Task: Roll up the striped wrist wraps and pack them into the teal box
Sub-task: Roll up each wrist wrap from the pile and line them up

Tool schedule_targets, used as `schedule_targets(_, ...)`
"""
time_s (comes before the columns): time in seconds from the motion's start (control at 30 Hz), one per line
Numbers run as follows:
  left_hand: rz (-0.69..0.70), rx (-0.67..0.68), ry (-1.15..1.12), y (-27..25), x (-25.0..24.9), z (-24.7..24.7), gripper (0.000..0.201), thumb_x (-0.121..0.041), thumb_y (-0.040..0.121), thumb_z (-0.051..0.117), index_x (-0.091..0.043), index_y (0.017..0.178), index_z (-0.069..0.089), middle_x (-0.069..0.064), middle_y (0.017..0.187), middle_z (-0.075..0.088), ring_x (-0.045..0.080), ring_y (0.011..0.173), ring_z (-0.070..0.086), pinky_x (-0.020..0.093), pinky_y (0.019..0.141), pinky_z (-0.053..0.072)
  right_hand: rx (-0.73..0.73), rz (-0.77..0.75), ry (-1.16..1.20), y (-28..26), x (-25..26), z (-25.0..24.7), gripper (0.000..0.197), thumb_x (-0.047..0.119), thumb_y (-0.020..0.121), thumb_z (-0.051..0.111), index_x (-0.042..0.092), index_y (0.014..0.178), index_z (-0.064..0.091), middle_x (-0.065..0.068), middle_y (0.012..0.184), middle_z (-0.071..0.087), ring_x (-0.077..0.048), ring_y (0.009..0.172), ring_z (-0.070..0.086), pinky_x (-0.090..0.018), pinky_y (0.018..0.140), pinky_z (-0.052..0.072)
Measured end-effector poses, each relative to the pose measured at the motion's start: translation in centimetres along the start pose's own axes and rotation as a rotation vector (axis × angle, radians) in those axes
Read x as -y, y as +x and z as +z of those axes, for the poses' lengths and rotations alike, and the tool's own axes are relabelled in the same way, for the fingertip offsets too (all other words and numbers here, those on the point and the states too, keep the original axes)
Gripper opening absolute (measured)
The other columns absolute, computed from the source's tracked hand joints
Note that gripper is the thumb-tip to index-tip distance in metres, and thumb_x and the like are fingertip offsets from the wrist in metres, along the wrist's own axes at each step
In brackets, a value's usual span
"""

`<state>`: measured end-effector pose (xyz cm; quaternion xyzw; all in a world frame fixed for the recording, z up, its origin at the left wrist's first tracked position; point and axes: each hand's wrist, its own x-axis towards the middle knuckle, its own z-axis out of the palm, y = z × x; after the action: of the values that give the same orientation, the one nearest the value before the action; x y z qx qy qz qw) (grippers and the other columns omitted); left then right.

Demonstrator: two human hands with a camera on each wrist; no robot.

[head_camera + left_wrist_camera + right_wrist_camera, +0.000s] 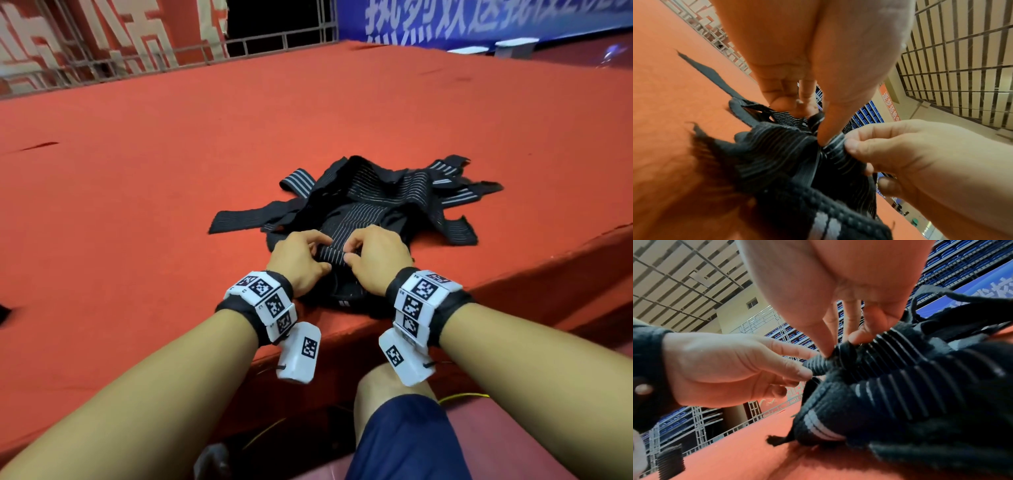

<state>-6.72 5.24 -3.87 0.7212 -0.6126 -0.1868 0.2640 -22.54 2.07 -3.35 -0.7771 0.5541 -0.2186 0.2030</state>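
While the heap of black, grey-striped elastic wrist wraps (376,205) sprawls on the red-carpeted platform (171,154), left hand (301,260) and right hand (375,258) pinch its started roll (331,255) — long axis running hand to hand, loose cloth stretching away beyond. No teal box in sight.

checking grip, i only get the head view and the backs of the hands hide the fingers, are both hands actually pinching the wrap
Observer: Yes. The left wrist view shows the left hand with its thumb tip pressed on the rolled end of the wrap.
Operator: and the right one
Observer: The right wrist view shows the right hand pinching the roll between thumb and fingertips.
Operator: is it a tight roll yet
Observer: Only a short stub is rolled; the right wrist view shows it sticking out between the two hands.
Operator: see the teal box anywhere
Observer: No, no view shows it.
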Motion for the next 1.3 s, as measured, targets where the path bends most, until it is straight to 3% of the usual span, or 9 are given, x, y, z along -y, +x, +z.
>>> schedule_targets(0.2,0.050,-0.137,-0.138,0.1,0.8,-1.6,0.029,-0.010,0.075,0.079,-0.034,0.085,0.067,-0.013,0.080,0.068,0.007,0.074,0.064,0.024,0.068,0.048,-0.026,-0.199,0.171,-0.2,2.7,1.1,0.008,0.021,0.099,0.053,0.022,0.092,0.057,-0.001,0.104,0.065,-0.027,0.101,0.059,-0.039,0.086,0.045)
schedule_targets(0.37,0.057,-0.226,-0.315,-0.5,2.7,-3.6,0.025,-0.003,0.077,0.078,-0.026,0.073,0.069,-0.009,0.071,0.066,0.004,0.063,0.054,0.023,0.066,0.044,-0.097,-0.286,0.325,-0.5,4.3,1.5,0.020,0.034,0.091,0.067,0.019,0.096,0.055,0.004,0.096,0.062,-0.017,0.091,0.055,-0.032,0.077,0.038)
schedule_targets(0.47,0.059,-0.240,-0.444,-1.2,3.7,-5.0,0.021,-0.007,0.086,0.075,-0.015,0.071,0.064,-0.013,0.061,0.054,0.004,0.058,0.044,0.023,0.058,0.035,-0.084,-0.257,0.247,0.1,3.8,2.0,0.030,0.030,0.083,0.073,0.020,0.106,0.056,0.003,0.109,0.059,-0.019,0.104,0.053,-0.031,0.087,0.040)
schedule_targets(0.57,0.083,-0.241,-0.554,-1.7,4.3,-6.2,0.015,-0.013,0.094,0.068,-0.008,0.081,0.065,-0.019,0.065,0.054,0.000,0.065,0.047,0.022,0.065,0.038,-0.037,-0.173,0.154,0.7,2.9,2.3,0.033,0.022,0.087,0.070,0.019,0.118,0.060,-0.001,0.124,0.056,-0.026,0.120,0.047,-0.033,0.101,0.037)
schedule_targets(0.7,0.071,-0.272,-0.792,-2.2,4.4,-7.1,0.031,-0.024,0.093,0.064,0.003,0.106,0.066,0.010,0.096,0.061,0.019,0.090,0.058,0.032,0.084,0.050,-0.046,-0.111,0.112,1.0,2.6,2.4,0.034,0.021,0.091,0.066,0.020,0.125,0.061,-0.003,0.134,0.055,-0.029,0.128,0.042,-0.035,0.107,0.034)
schedule_targets(0.83,0.070,-0.303,-0.847,-2.6,4.4,-7.3,0.021,-0.027,0.090,0.064,-0.007,0.096,0.062,0.012,0.087,0.050,0.023,0.082,0.047,0.042,0.077,0.040,-0.095,-0.023,0.126,1.7,2.6,2.3,0.030,0.016,0.092,0.063,0.020,0.121,0.065,-0.004,0.136,0.056,-0.030,0.132,0.042,-0.041,0.112,0.034)
schedule_targets(1.07,0.056,-0.291,-0.759,-3.1,4.7,-6.9,0.009,-0.014,0.096,0.062,-0.006,0.093,0.063,0.004,0.078,0.057,0.012,0.067,0.052,0.027,0.062,0.042,-0.117,-0.053,0.205,2.1,3.0,2.8,0.019,0.026,0.094,0.062,0.021,0.109,0.072,-0.005,0.121,0.066,-0.031,0.119,0.055,-0.037,0.100,0.042)
schedule_targets(1.17,0.097,-0.262,-0.691,-3.5,4.5,-6.8,0.034,-0.027,0.087,0.062,0.006,0.097,0.060,0.006,0.082,0.056,0.015,0.075,0.051,0.031,0.067,0.040,-0.169,-0.182,0.300,1.5,4.2,2.7,0.013,0.022,0.095,0.062,0.014,0.101,0.071,-0.004,0.105,0.071,-0.027,0.104,0.061,-0.032,0.088,0.040)
schedule_targets(1.3,0.086,-0.176,-0.671,-3.9,4.3,-6.5,0.037,-0.025,0.092,0.064,0.008,0.109,0.060,0.008,0.091,0.058,0.014,0.081,0.057,0.036,0.074,0.051,-0.221,-0.290,0.403,0.5,6.0,2.4,0.012,0.021,0.092,0.068,0.009,0.093,0.072,-0.002,0.096,0.073,-0.021,0.094,0.064,-0.029,0.087,0.044)
